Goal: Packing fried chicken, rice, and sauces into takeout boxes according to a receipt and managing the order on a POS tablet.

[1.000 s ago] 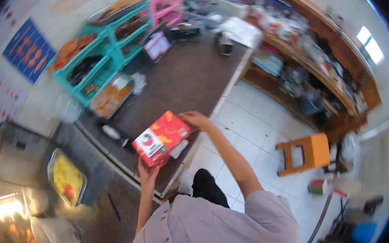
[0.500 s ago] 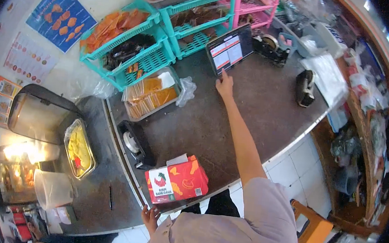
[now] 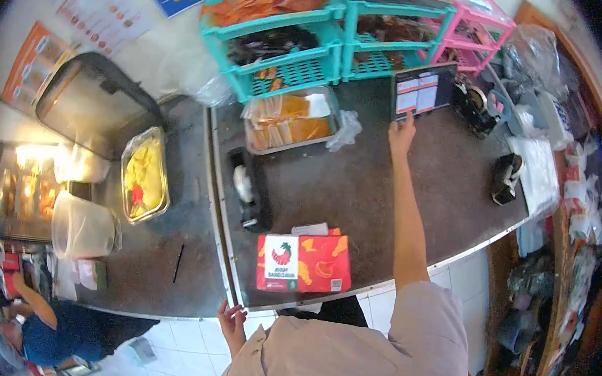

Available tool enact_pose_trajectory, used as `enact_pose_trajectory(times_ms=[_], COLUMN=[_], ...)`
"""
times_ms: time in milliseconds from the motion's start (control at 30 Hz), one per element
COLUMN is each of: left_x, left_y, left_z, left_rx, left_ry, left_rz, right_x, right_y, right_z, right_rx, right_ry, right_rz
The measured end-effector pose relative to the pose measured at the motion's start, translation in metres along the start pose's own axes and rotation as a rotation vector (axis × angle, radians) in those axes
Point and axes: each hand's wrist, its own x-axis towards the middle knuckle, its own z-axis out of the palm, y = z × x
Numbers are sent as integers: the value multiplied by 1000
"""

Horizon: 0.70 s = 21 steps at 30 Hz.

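My right arm reaches across the dark counter to a tablet (image 3: 424, 92) standing on it with a lit screen. My right hand (image 3: 403, 132) is at the tablet's lower edge, a finger stretched up to the screen, and it grips nothing. By the counter's front edge my left hand (image 3: 232, 320) hangs with fingers loosely apart, holding nothing. A red carton (image 3: 323, 262) with orange food pictures and a white panel lies just above and right of it. Behind the carton stands a black tape dispenser (image 3: 248, 190).
Teal racks (image 3: 275, 77) with packaged food line the back, beside a pink rack (image 3: 475, 34). A tray of packets (image 3: 289, 122) sits before them. Right: another tape dispenser (image 3: 477, 107), a black object (image 3: 506, 179) and plastic bags (image 3: 538, 174). Left: a yellow-filled tray (image 3: 146, 173) and another person (image 3: 63, 328).
The view has turned, so the counter and its things appear shifted right and level. My right hand stays at the tablet, its finger still by the screen. More of the other person shows lower left.
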Motion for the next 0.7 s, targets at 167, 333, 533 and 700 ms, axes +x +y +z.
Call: enact_pose_trajectory(times_ms=[167, 333, 533, 700], left_x=[-22, -32, -58, -71], left_y=[30, 114, 218, 213], left_z=[-91, -233, -350, -447], left_rx=[-79, -167, -522, -76], left_ry=[218, 296, -135, -299], left_rz=[67, 360, 802, 933], right_x=[-143, -417, -811, -829], right_y=[-217, -422, -484, -517], right_z=[-51, -66, -26, -38], right_rx=[671, 982, 1348, 1350], right_ry=[-228, -1136, -2517, -2856], right_rz=[38, 85, -357, 166])
